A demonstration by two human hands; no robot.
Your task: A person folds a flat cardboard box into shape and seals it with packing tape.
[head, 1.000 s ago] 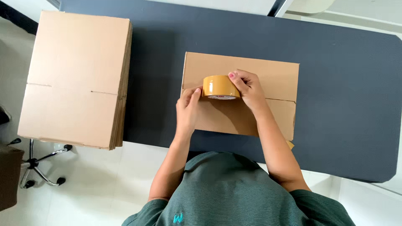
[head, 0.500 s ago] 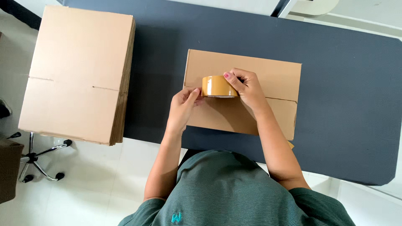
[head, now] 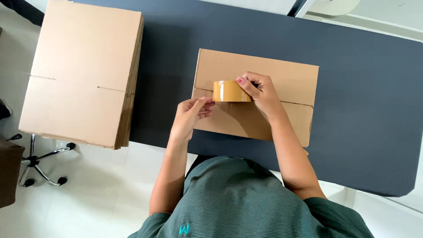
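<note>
A closed cardboard box point(head: 282, 75) lies on the dark table point(head: 361, 101), its two top flaps meeting in a seam. My right hand point(head: 260, 91) grips a roll of brown packing tape point(head: 229, 91) held over the left end of that seam. My left hand point(head: 190, 113) sits at the box's left edge just below the roll, fingers pinched together at what seems to be the tape's free end; the tape strip itself is hard to make out.
A stack of flattened cardboard boxes point(head: 83, 70) rests on the table's left end, overhanging its edge. A chair base with castors point(head: 39, 165) stands on the white floor at the left. A brown box corner point(head: 9, 172) shows at the far left.
The left hand has slid off the box top to its left edge. The roll and right hand have stayed over the seam's left end.
</note>
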